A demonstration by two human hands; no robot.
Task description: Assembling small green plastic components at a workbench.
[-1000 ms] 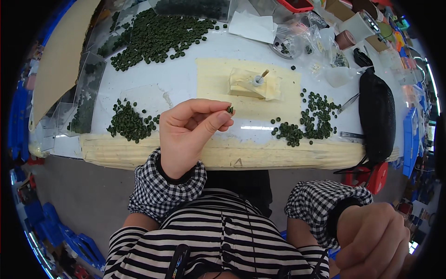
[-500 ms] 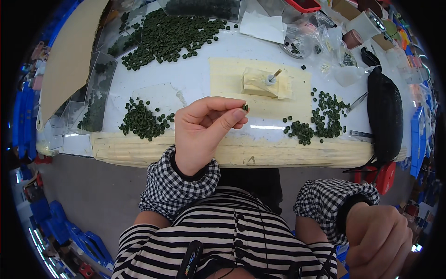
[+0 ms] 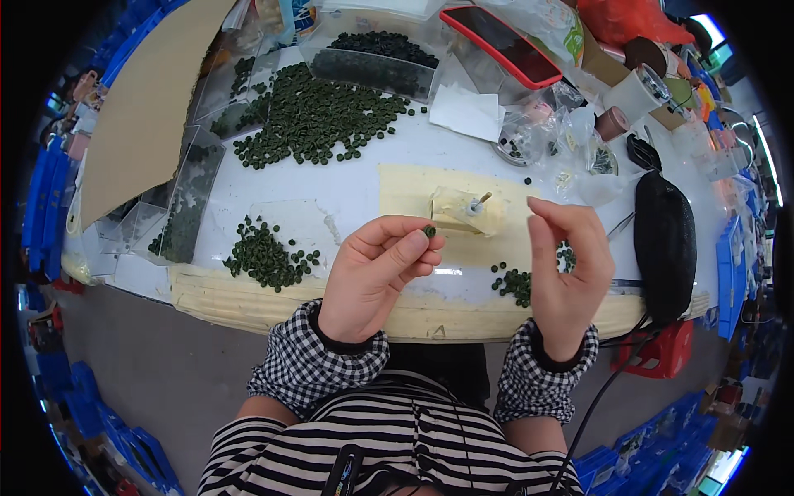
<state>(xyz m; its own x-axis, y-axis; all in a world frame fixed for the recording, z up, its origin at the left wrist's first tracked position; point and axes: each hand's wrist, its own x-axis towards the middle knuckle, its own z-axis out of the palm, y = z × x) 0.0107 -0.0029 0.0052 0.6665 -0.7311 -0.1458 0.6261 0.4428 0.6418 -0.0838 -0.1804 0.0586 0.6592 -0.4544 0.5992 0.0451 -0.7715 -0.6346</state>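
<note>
L hand is raised over the near table edge, palm up, fingers curled. Thumb and index pinch one small dark green ring at the fingertips; grip is narrow, closed on the ring. The ring sits in the air just in front of the yellow block, not touching it.

R hand is raised beside it, to the right, well clear of L hand. Thumb and fingers are drawn close together w/ tips pointing up. Whether anything is held betw. them cannot be told; no item is visible there.

Block: pale yellow, on a cream mat at table centre, w/ a short pin standing tilted from its top.

Ring stock:
- small pile on a clear sheet, left of L hand, near the table's front edge.
- small pile on the mat, partly hidden behind R hand.
- large spread at the far side of the white table.

Other items: clear trays w/ rings at the left edge; cardboard sheet far left; black pouch to the right of R hand; red-cased phone at the far edge; tape rolls far right. Both sleeves are black-and-white check; striped top below.
</note>
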